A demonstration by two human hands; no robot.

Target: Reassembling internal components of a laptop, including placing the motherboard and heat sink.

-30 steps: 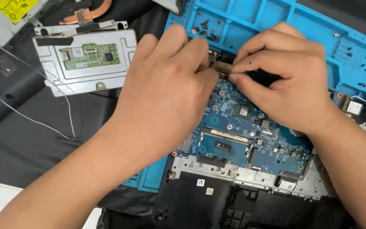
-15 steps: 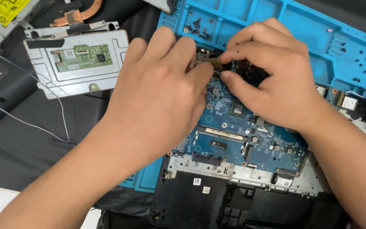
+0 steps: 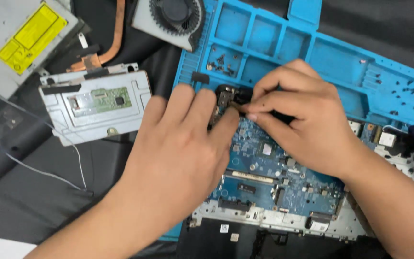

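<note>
Two hands meet at frame centre over blue board (image 3: 269, 177). Left hand (image 3: 178, 153) lies flat on board's left edge, fingers pressed down. Right hand (image 3: 303, 120) pinches small metal part (image 3: 226, 100) at board's top edge. Board rests on blue mat (image 3: 341, 52). Touchpad plate (image 3: 94, 103) upper left; fan (image 3: 176, 14) top centre.

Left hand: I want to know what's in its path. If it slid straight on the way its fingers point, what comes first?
Likely the small black hinge part that the left hand already reaches; beyond lies the blue mat.
</note>
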